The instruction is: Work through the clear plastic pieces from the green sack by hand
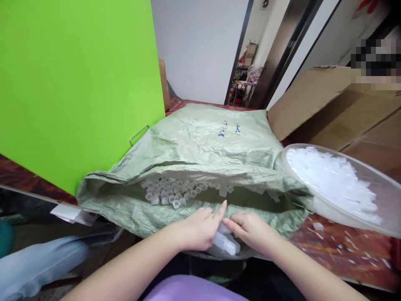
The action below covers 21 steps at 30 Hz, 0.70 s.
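My left hand (200, 229) is closed around translucent plastic bottle-like pieces (226, 243), its index finger pointing forward. Close against it is my right hand (247, 228), fingers curled and thumb at the left fingers; whatever it pinches is hidden. Both hands are over the near lip of a pale green woven sack (200, 144), which lies on its side with its mouth towards me. Inside the mouth, at left, sit many small translucent hollow plastic pieces (175, 192); a few others lie further right.
A large translucent bowl (351, 161) full of white plastic pieces stands at right. Small white scraps (354, 242) litter the reddish tabletop (338, 261). A bright green panel (78, 83) rises at left. An open cardboard box (326, 96) is behind the bowl. A person's jeans-clad leg (46, 263) shows lower left.
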### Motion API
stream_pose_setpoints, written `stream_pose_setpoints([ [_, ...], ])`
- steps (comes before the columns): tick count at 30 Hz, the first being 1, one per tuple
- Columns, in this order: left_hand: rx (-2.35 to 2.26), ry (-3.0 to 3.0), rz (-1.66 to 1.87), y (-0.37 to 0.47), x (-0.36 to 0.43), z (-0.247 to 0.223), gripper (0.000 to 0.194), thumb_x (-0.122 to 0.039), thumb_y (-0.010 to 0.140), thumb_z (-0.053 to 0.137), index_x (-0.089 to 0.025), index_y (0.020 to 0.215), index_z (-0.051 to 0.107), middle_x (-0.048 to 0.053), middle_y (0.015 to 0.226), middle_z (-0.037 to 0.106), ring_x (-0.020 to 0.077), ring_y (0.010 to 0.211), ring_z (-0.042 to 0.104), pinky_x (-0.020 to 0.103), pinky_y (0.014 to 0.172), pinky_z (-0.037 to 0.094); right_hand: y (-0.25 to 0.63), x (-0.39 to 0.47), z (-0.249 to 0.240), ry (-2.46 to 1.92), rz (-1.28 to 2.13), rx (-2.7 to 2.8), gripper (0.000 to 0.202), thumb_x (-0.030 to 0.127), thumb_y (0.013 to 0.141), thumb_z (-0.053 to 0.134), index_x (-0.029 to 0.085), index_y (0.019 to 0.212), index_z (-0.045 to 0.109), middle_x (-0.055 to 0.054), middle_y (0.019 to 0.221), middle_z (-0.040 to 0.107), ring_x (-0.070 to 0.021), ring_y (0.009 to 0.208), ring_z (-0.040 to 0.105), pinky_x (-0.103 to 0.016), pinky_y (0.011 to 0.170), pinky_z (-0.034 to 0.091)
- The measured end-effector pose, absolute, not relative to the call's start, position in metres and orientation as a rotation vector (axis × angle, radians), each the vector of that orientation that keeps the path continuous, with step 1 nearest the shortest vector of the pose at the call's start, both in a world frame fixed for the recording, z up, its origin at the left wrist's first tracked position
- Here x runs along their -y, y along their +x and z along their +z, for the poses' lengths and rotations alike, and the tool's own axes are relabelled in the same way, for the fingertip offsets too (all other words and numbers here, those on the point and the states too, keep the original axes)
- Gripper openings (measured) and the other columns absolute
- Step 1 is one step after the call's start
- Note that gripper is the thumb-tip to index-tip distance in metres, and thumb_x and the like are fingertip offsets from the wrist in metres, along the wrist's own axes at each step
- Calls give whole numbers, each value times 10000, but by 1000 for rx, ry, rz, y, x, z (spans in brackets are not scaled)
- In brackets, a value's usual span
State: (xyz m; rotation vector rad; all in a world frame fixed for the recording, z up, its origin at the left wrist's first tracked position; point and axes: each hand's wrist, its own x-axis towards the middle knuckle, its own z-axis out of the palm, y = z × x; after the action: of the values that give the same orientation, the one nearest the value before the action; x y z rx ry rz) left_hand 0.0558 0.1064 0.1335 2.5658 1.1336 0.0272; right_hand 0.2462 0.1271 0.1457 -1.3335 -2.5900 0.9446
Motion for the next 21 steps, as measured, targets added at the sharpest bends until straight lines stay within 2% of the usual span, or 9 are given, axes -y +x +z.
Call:
stream_pose_setpoints([
  [2, -1142, 2560, 33, 56, -105, 132, 929, -146, 662, 519, -72, 1388, -57, 165, 1042, 578, 288, 898, 552, 356, 755, 426, 245, -125, 147, -1461, 1025, 2461, 545, 493, 908, 223, 177, 681, 605, -31, 624, 624, -149, 582, 566, -268, 581, 424],
  [5, -1128, 2566, 34, 56, -105, 129, 975, -170, 672, 541, -66, 1372, -129, 187, 1107, 559, 299, 940, 545, 373, 786, 422, 251, -121, 150, -1262, 1063, 2381, 344, 455, 867, 403, 206, 1049, 557, -63, 992, 625, -179, 881, 573, -297, 773, 442],
  [7, -1123, 2586, 17, 56, -105, 128, 988, -192, 689, 548, -50, 1359, -163, 195, 1102, 559, 300, 945, 540, 376, 794, 423, 253, -117, 151, -1176, 1132, 2400, 349, 389, 838, 483, 231, 1149, 494, -57, 1041, 607, -175, 913, 565, -289, 783, 441],
  [9, -1135, 2602, -20, 57, -105, 129, 972, -190, 697, 541, -33, 1359, -154, 190, 1066, 566, 293, 934, 537, 364, 788, 427, 253, -113, 151, -1319, 1135, 2429, 255, 376, 869, 413, 213, 994, 565, -38, 844, 636, -169, 755, 579, -286, 672, 439],
  [11, -1160, 2594, -52, 57, -105, 129, 956, -173, 686, 536, -19, 1364, -120, 186, 1041, 563, 286, 932, 531, 351, 788, 428, 252, -110, 151, -1528, 1074, 2394, 369, 404, 904, 295, 188, 798, 575, -23, 658, 595, -164, 619, 549, -292, 593, 415],
  [13, -1169, 2576, -51, 58, -105, 130, 946, -161, 682, 528, -16, 1365, -110, 186, 1047, 556, 280, 934, 526, 346, 795, 428, 251, -108, 152, -1490, 1068, 2363, 351, 414, 899, 314, 185, 826, 570, -38, 750, 609, -172, 698, 564, -302, 648, 432],
  [16, -1146, 2586, -31, 58, -105, 130, 947, -151, 691, 509, -24, 1355, -155, 186, 1068, 544, 275, 934, 520, 352, 803, 426, 249, -108, 153, -1216, 1122, 2372, 243, 330, 861, 448, 227, 1068, 521, -49, 1010, 592, -172, 923, 553, -297, 803, 429],
  [18, -1141, 2600, -46, 58, -105, 129, 962, -151, 685, 512, -27, 1350, -172, 179, 1050, 543, 277, 927, 519, 351, 795, 427, 246, -109, 151, -1299, 1059, 2400, 191, 291, 872, 415, 210, 977, 553, -49, 931, 605, -174, 864, 562, -300, 766, 427],
  [21, -1147, 2610, -60, 58, -104, 128, 973, -139, 670, 515, -27, 1348, -173, 178, 1035, 544, 284, 932, 511, 352, 791, 424, 242, -112, 146, -1595, 945, 2386, 328, 312, 906, 298, 179, 724, 536, -35, 687, 574, -169, 660, 539, -301, 628, 403],
])
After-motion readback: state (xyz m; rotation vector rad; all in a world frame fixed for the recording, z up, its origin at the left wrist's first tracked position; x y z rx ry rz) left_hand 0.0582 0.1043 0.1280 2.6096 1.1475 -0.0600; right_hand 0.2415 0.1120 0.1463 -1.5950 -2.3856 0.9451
